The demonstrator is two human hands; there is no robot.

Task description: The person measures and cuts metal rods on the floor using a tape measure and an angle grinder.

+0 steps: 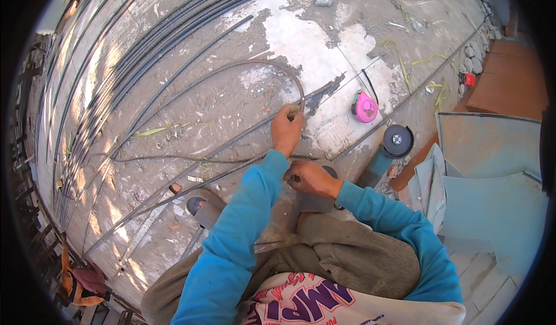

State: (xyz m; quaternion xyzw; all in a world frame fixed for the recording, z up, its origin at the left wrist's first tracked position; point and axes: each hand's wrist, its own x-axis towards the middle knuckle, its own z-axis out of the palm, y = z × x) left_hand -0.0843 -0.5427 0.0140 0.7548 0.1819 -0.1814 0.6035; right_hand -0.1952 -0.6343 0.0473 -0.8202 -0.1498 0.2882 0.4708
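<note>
My left hand (288, 129) is closed around a curved steel bar (255, 61), which arcs up from the left and bends down into my fingers. Just below and to the right is my right hand (313, 179), its fingers curled together above my right sandal (318, 203). Whatever that hand may hold is too small or hidden to make out. A second thin, bent bar (191, 159) runs along the ground and passes behind my left wrist. A longer straight bar (231, 141) slants under my left hand.
Long steel bars (145, 53) lie bundled on the left. A pink tape measure (365, 107) with a black strap rests right of my hands. Nearer is an angle grinder (379, 157), disc upward. Sheet panels (492, 145) and stones (472, 58) line the right side.
</note>
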